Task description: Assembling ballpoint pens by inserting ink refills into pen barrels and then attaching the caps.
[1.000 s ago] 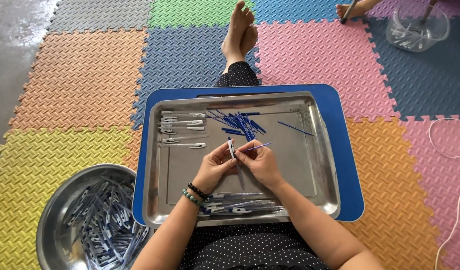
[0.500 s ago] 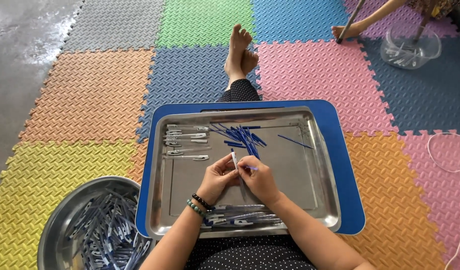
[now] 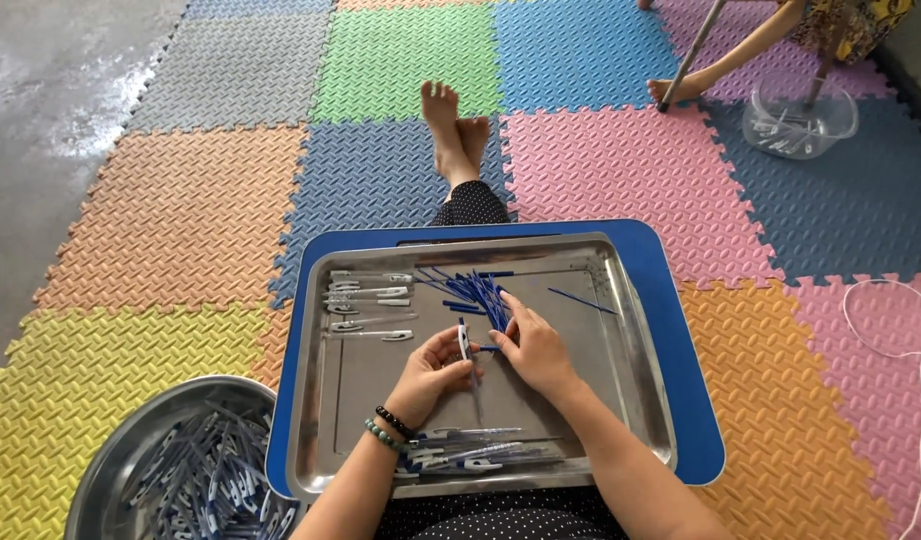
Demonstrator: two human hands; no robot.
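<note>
Left hand: our left hand (image 3: 432, 372) is closed in a narrow pinch around a slim white pen barrel (image 3: 464, 345), which it holds nearly upright above the middle of the tray.
Right hand: our right hand (image 3: 533, 347) has the fingers stretched forward and flat, and the fingertips touch the heap of blue refills (image 3: 472, 290); if something is pinched under them, we cannot tell.
Pen barrel: it stands between our two hands, just beside the right thumb, with a thin stem going down from it.
Blue refills: they lie in a loose pile in the far middle part of the tray, and one single blue refill (image 3: 581, 300) lies apart, to the right of the pile.
Tray: the steel tray (image 3: 635, 400) is on a blue board (image 3: 698, 400) which rests over our lap.
White clips: a small row of white pen parts (image 3: 365, 297) lies in the far left corner of the tray, well apart from our hands.
Finished pieces: some assembled pens (image 3: 472, 452) lie along the near edge of the tray, just beside our left wrist with its bead bracelets (image 3: 384, 428).
Bowl: a round metal bowl (image 3: 110, 470) with more pen parts stands on the foam mat (image 3: 180, 200) at our left.
Other person: a foot (image 3: 672, 90) and a clear plastic bowl (image 3: 800, 120) show at the far right.
</note>
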